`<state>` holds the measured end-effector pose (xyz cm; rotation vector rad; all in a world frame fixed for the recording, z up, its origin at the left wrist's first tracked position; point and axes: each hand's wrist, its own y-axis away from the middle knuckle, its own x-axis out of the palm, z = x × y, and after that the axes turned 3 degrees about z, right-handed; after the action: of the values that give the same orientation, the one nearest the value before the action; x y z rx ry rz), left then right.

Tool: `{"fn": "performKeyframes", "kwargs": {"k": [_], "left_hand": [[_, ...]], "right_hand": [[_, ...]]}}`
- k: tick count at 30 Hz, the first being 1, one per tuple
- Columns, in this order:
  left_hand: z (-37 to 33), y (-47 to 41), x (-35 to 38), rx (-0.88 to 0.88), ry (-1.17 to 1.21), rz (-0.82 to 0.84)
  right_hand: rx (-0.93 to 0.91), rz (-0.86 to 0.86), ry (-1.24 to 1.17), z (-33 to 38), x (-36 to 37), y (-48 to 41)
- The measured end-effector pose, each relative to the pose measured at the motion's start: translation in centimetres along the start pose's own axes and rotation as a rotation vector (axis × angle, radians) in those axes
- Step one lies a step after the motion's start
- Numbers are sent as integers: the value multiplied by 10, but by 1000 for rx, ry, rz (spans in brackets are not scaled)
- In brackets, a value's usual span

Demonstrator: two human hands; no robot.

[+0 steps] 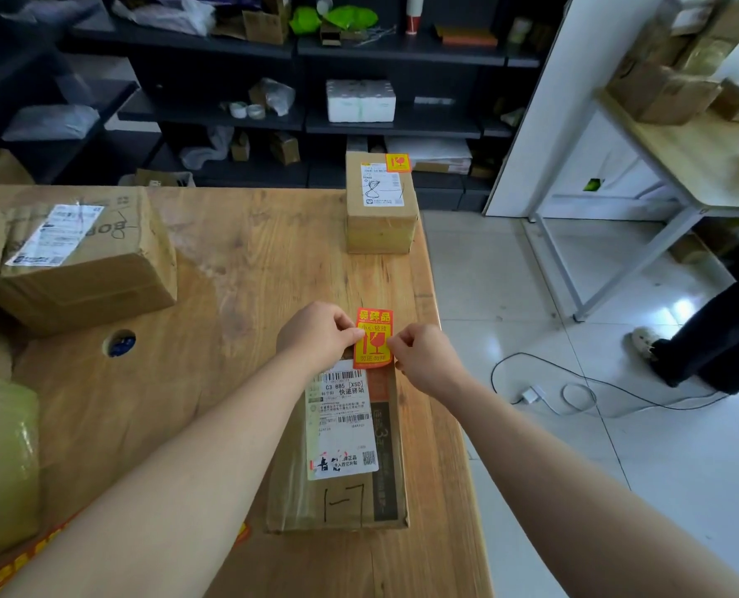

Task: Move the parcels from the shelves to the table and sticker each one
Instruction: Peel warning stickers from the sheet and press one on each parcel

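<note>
Two pinches held one red-and-yellow sticker (374, 338): the left grip (315, 332) clamped its left edge, the right grip (423, 356) its right edge. The sticker sat over the far end of a flat parcel (341, 489) lying on the bench (238, 261). A stickered box (380, 209) stood farther off.

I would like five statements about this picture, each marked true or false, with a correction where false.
1. The left hand and the right hand both pinch the red and yellow sticker. True.
2. The sticker is held at the far end of the flat parcel. True.
3. The tall parcel farther back has no sticker. False: the tall parcel carries a second sticker on its top.
4. The large box on the left has no label. False: the large box bears a white label on top.
5. The flat parcel lies on a shelf. False: it lies on the table.
</note>
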<state>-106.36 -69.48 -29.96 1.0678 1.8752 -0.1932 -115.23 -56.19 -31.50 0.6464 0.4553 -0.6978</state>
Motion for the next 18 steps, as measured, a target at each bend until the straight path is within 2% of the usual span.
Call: {"fn": "performKeyframes", "kwargs": {"k": [18], "left_hand": [[2, -3, 3, 7, -54, -7]], "right_hand": [[-55, -11, 126, 3, -2, -3]]}}
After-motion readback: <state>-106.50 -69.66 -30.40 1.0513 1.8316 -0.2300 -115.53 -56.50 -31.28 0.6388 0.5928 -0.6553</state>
